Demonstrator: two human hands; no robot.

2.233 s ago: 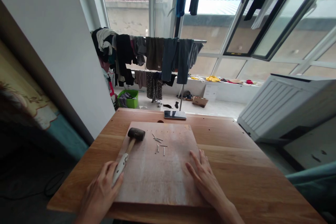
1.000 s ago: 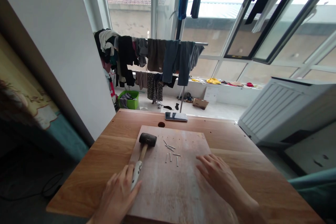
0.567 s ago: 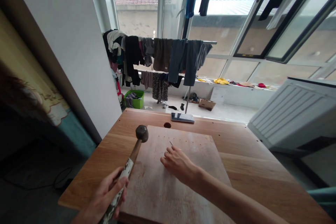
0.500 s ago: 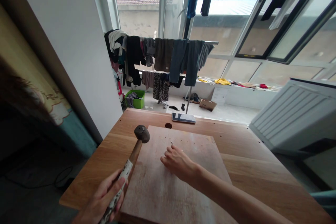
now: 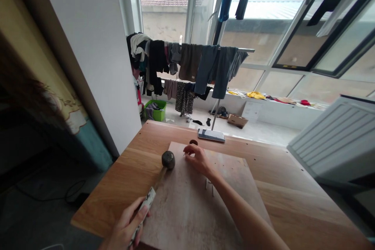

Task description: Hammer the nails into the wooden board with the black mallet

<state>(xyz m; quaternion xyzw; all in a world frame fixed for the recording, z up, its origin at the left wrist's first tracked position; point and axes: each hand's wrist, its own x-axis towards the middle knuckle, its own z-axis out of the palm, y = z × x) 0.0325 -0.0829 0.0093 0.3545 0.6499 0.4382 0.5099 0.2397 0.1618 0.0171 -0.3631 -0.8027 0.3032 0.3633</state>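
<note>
A mallet with a dark, blunt head [image 5: 168, 160] is gripped around its pale, worn handle by my left hand [image 5: 131, 218], the head at the left edge of a flat wooden board [image 5: 181, 199]. Near the board's far edge, my right hand [image 5: 197, 160] is closed in a pinch. A tiny nail [image 5: 184, 154] shows faintly at those fingertips, partly hidden. Several thin, light nails [image 5: 209, 186] lie on the board beside my right forearm. Small dark dots [image 5: 215, 163] mark the board's far part.
The board rests on a wooden table [image 5: 281, 179] that has a round hole [image 5: 193, 142]. A phone [image 5: 211, 135] lies by the far edge. Beyond stand a laundry rack [image 5: 246, 50] and a green basket [image 5: 159, 114]. At right is a white ribbed panel [image 5: 336, 136].
My right hand has moved away from me to the board's far left part, uncovering the nails. The mallet head has dropped slightly towards the board. The whole view has shifted a little.
</note>
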